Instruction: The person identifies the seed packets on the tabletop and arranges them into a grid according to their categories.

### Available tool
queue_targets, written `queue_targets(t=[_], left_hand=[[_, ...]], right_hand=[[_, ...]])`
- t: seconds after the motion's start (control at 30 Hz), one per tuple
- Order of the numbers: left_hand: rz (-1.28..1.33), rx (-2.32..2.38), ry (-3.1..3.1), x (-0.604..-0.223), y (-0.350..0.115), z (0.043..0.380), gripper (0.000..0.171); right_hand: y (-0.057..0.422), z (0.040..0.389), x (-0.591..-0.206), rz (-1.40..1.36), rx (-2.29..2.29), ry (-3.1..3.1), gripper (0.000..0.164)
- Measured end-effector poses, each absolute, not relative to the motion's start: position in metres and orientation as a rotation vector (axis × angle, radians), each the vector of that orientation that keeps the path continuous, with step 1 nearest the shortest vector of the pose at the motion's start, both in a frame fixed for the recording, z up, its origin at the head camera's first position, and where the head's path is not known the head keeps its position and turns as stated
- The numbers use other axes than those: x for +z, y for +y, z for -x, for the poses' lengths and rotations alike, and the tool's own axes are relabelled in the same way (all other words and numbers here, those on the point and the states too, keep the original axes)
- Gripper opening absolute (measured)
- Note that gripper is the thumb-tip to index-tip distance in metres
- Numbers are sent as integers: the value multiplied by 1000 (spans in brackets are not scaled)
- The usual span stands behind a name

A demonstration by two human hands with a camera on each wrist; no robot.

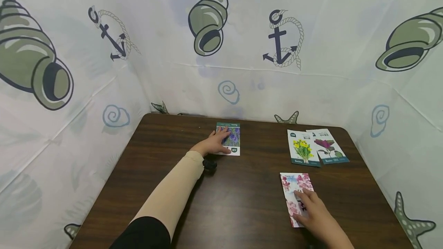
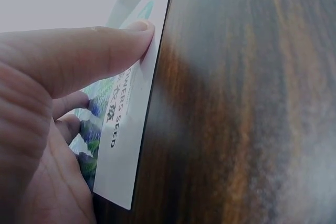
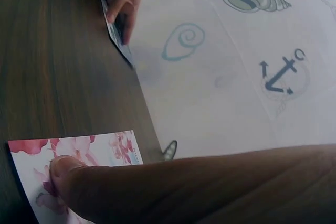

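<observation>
Brown tabletop (image 1: 225, 206), "SEED" on purple-flowered packet (image 2: 119, 171)

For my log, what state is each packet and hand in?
Purple flower packet: face up, partly under left hand.
Pink flower packet: face up, partly under right hand.
Yellow flower packet: face up, untouched.
Maroon flower packet: face up, untouched.
Left hand: fingers spread.
Right hand: thumb apart from fingers.

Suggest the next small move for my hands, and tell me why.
Perhaps slide the pink-flowered packet toward the yellow-flowered packet with your right hand: that hand touches it, and it lies nearer you, apart from the other packets.
</observation>
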State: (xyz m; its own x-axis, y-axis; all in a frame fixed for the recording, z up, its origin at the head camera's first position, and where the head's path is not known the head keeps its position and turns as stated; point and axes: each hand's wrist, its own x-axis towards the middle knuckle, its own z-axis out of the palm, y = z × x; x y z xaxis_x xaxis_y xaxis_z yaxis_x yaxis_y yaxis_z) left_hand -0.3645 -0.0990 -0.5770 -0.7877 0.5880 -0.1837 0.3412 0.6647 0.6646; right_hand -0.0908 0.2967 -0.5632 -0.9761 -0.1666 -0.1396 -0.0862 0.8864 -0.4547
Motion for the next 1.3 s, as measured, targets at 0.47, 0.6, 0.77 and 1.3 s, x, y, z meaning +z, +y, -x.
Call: queue_targets(t=[0.47,0.6,0.77,1.3], left_hand=[[-740,863,2501,-580,-99,369,101],[-754,865,2518,-573,-100,365,98],[-760,850,2531,-576,-99,364,97],[-737,856,2526,-581,-99,365,99]], right_hand=[[273,105,-559,278,-629,2846,76],[269,114,-561,323,-603,2859,76],[263,123,-561,399,-585,2896,73],[249,152,-563,467,-627,2922,71]])
